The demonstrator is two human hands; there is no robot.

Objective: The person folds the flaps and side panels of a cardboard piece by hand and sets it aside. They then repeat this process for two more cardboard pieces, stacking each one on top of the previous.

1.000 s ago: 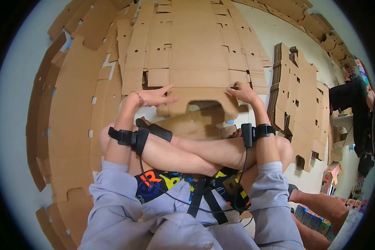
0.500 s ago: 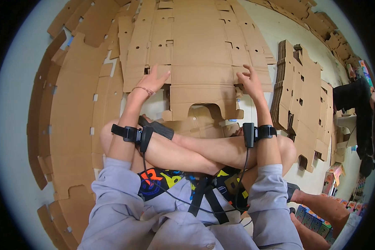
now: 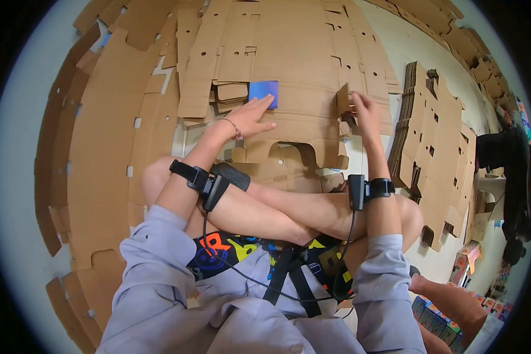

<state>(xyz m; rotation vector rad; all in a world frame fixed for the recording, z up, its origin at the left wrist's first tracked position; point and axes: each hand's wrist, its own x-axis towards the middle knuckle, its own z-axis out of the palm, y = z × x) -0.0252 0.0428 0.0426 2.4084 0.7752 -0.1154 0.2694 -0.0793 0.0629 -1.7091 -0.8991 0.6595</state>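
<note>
A large flat cardboard sheet [image 3: 301, 71] with slots and flaps lies in front of my crossed legs. On its left half my left hand [image 3: 251, 118] rests flat, fingers spread, its fingertips over a blue printed flap [image 3: 264, 93] that is folded over. At the sheet's right edge my right hand [image 3: 364, 112] has its fingers curled beside an upright cardboard flap [image 3: 343, 100], with thumb and fingers pinched at its edge. The sheet's near edge has a wide cut-out.
Long cardboard pieces [image 3: 109, 135] lie along the left. A stack of cut cardboard [image 3: 416, 130] stands at the right. Another person's leg [image 3: 448, 298] and small coloured boxes [image 3: 433, 315] are at the lower right.
My left hand has moved right onto the sheet, where a blue flap now shows. My right hand has curled its fingers, and the right flap now stands up.
</note>
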